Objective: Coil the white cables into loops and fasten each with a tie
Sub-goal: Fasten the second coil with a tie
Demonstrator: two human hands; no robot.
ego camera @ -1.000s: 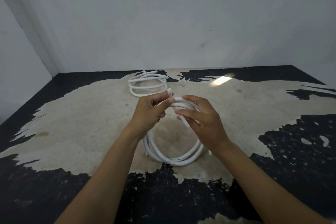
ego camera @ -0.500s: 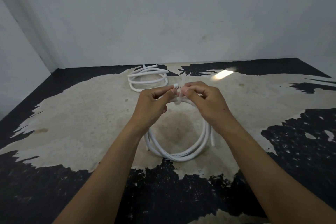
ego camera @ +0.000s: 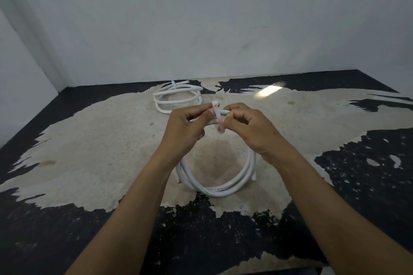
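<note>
A coiled white cable (ego camera: 220, 190) stands tilted in front of me, its lower arc resting on the surface and its top held up between my hands. My left hand (ego camera: 183, 131) pinches the top of the coil together with the head end of a white tie (ego camera: 216, 116). My right hand (ego camera: 252, 131) pinches the tie's tail, which wraps over the cable strands and hangs down below my fingers. A second white coil (ego camera: 177, 97) lies flat farther back, with a tie sticking up at its far side.
The worn surface (ego camera: 100, 152) is beige with black patches toward its edges. White walls (ego camera: 201, 18) close the back and left sides. A bright spot of light (ego camera: 267, 91) falls on the surface behind my right hand.
My right hand rose from the coil's side to the tie and pulled its tail over the strands. Both hands drew close together at the top of the coil.
</note>
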